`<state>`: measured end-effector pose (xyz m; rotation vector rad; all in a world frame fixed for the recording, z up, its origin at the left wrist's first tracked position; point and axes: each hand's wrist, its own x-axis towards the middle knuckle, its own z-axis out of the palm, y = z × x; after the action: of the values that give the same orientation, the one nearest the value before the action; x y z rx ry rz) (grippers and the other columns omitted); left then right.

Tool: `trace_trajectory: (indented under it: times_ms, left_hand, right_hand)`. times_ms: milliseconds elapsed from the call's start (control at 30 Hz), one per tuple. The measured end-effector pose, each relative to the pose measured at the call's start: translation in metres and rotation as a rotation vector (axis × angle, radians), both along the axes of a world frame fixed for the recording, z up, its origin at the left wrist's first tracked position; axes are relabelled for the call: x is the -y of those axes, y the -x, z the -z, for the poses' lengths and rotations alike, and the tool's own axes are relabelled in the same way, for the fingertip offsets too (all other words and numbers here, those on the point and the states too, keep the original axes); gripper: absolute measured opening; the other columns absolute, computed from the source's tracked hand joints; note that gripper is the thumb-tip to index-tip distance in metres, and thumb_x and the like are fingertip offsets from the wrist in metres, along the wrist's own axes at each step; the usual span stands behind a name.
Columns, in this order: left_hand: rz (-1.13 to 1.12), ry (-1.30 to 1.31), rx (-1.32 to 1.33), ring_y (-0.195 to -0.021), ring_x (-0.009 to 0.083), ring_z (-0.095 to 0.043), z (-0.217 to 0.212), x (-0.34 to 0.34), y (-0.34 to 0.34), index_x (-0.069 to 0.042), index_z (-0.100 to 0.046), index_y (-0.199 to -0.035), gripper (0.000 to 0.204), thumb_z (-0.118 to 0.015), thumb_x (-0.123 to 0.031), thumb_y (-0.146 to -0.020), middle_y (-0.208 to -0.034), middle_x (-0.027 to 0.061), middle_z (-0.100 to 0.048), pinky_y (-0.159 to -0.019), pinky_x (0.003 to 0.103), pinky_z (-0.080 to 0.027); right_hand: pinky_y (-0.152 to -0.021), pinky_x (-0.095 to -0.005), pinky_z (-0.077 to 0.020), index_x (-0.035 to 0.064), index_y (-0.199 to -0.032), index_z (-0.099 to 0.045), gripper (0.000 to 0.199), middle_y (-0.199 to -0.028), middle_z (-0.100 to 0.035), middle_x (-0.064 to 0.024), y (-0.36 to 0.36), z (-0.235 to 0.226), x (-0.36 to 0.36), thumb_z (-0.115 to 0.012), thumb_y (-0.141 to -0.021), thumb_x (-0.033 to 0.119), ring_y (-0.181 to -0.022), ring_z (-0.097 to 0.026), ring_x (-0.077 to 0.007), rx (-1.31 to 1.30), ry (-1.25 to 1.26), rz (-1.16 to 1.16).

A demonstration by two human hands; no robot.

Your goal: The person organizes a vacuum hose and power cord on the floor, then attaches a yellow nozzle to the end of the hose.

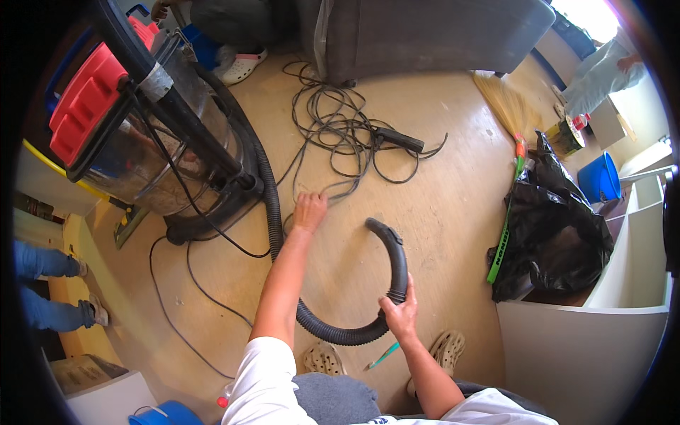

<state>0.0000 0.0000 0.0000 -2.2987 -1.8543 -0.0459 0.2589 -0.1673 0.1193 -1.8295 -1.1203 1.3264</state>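
My right hand [401, 312] is wrapped around the black curved end tube of a vacuum hose [398, 265], just above its ribbed part. The open end of the tube points up and away to the left, over the floor. My left hand [310, 210] reaches forward, its fingers curled down on a black cable [345, 190]; the fingertips are partly hidden. Beyond it, the rest of the cable lies in a loose tangle, with a black elongated block [399, 139] on it. The hose runs back to a vacuum cleaner [191, 156] with a red top and a see-through tank at the left.
A broom [520, 152], a black plastic bag [545, 234] and a blue bucket [599, 177] are at the right, by white shelving [588, 340]. A grey covered piece of furniture [432, 35] stands ahead. Other people's legs [49, 287] show around the edges. A thin teal stick [383, 355] lies near my feet.
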Motion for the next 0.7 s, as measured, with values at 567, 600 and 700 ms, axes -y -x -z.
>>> trace_trajectory:
  times_ms: [567,600,700]
  left_hand:
    - [-0.373,-0.479,0.944,-0.075,0.0257,-0.059,-0.103,-0.016,0.037,-0.006,-0.059,-0.084,0.01,-0.06,-0.001,-0.075,-0.077,0.0106,-0.059,-0.065,0.033,-0.046]
    - [-0.368,-0.478,0.944,-0.075,0.0257,-0.059,-0.105,-0.016,0.037,-0.006,-0.059,-0.084,0.01,-0.06,-0.001,-0.075,-0.077,0.0106,-0.059,-0.065,0.033,-0.046]
    - [-0.38,-0.474,0.922,-0.073,0.0254,-0.059,-0.108,-0.018,0.038,-0.004,-0.06,-0.08,0.007,-0.059,0.0,-0.074,-0.074,0.0111,-0.059,-0.064,0.032,-0.046]
  right_hand:
    - [-0.079,-0.0375,-0.0451,0.0142,-0.131,-0.038,0.077,-0.088,-0.062,-0.0162,0.072,-0.014,-0.13,-0.06,-0.058,0.027,-0.086,-0.06,-0.0297,0.168,-0.003,-0.487]
    - [-0.079,-0.0372,-0.045,0.0143,-0.13,-0.039,0.077,-0.09,-0.062,-0.0164,0.073,-0.012,-0.133,-0.061,-0.057,0.027,-0.087,-0.06,-0.0296,0.166,-0.009,-0.477]
    - [-0.08,-0.0368,-0.0448,0.0143,-0.128,-0.042,0.075,-0.093,-0.061,-0.0167,0.063,0.004,-0.132,-0.062,-0.057,0.028,-0.088,-0.059,-0.0296,0.17,-0.039,-0.427]
